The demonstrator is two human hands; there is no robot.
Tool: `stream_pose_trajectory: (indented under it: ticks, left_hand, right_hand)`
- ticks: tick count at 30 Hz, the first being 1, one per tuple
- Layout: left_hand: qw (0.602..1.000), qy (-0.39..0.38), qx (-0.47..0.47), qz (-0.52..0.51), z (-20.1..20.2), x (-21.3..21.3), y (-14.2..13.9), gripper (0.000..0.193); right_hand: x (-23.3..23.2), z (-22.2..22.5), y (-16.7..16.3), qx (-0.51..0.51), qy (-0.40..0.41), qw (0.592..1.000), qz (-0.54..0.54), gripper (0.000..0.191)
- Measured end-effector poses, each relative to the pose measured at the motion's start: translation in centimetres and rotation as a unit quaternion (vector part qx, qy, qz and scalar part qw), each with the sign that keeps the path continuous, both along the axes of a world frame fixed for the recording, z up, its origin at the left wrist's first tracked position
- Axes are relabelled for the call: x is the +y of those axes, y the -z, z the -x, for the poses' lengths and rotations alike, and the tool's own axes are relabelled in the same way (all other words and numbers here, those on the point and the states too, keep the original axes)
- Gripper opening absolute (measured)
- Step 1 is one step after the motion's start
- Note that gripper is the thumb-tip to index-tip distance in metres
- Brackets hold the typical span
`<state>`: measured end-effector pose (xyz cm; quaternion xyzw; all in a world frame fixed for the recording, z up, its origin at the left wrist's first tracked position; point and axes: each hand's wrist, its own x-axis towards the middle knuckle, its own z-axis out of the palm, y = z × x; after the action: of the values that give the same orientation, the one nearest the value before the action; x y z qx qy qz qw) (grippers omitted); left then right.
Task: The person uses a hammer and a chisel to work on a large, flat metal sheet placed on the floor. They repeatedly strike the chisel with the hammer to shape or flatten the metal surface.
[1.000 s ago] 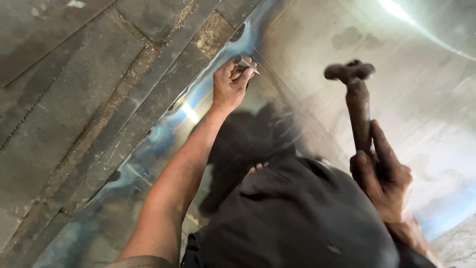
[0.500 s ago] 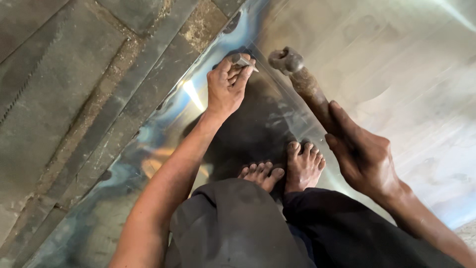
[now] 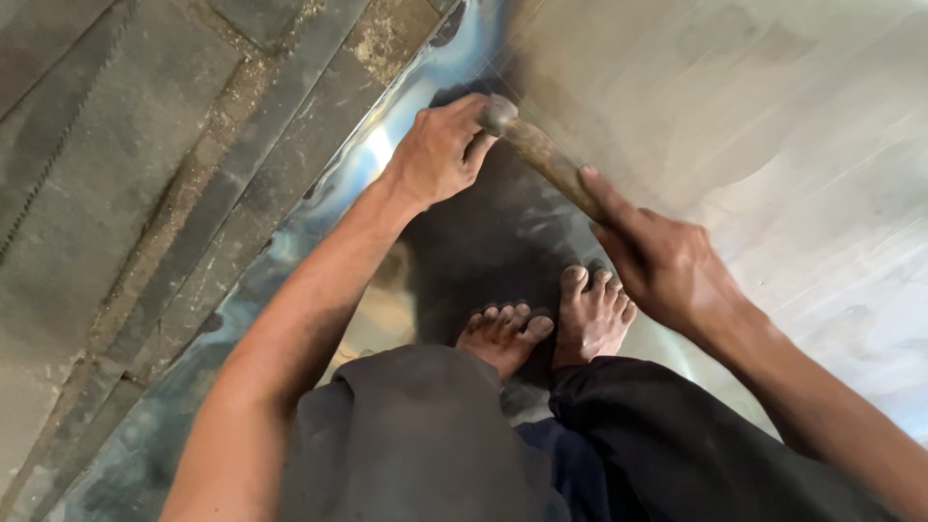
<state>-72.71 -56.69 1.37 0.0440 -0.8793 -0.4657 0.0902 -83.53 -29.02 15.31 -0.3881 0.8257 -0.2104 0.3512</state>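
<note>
Hammer [image 3: 541,155] in right hand [image 3: 667,266], head at left hand [image 3: 440,155].

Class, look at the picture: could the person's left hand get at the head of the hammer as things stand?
Probably yes: the left hand is already right beside the hammer head, down at the metal sheet, with nothing between them.

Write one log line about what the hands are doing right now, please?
left hand: closed by hammer head | right hand: grips hammer handle | hammer head down at left fingers | surface: shiny metal sheet | bare feet on sheet
</note>
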Motion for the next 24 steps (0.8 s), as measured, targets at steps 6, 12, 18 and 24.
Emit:
stream_pose_trajectory:
  ticks: [6,12,18,24]
  left_hand:
    - [0.904,-0.173,0.059,-0.386,1.3,1.1,0.3,0.021]
    - [0.910,-0.170,-0.008,-0.379,3.0,1.9,3.1,0.024]
    - [0.936,-0.156,-0.004,-0.315,2.5,2.2,3.6,0.020]
    - [0.956,-0.140,0.029,-0.257,2.5,2.7,2.7,0.015]
  right_hand:
    - [2.4,-0.2,0.2,0.038,0.092,0.982,0.161,0.055]
    - [2.9,-0.3,-0.9,0.028,0.180,0.983,0.033,0.058]
    - [4.1,-0.9,0.1,0.030,0.158,0.986,0.049,0.059]
    - [2.9,-0.9,-2.9,0.055,0.101,0.989,0.096,0.060]
